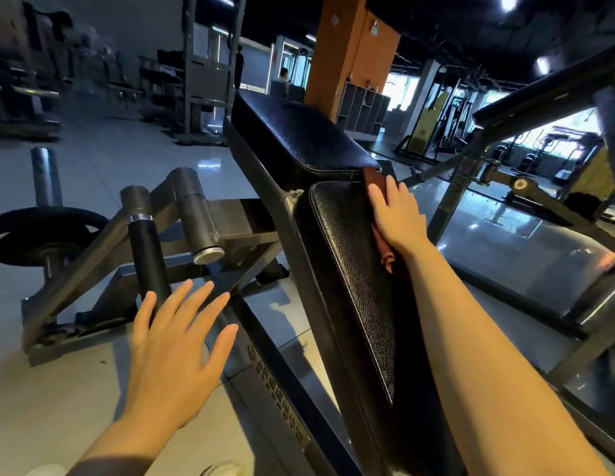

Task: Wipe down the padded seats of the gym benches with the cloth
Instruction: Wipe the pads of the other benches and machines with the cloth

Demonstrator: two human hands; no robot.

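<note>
Pressing flat-fingered, my right hand [397, 218] pins the brown cloth [385, 249] on the seat pad's [350, 269] far right edge, cloth lengthwise along the pad; left hand [175, 341] hovers, fingers spread.

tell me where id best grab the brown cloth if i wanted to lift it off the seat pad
Probably the bunched tail of the brown cloth, which sticks out below the wrist of the right hand. Come from the right edge of the seat pad: the tail is rumpled and raised there, so fingers can pinch it, while the rest lies pressed flat under the palm. The left hand hovers free.
</note>
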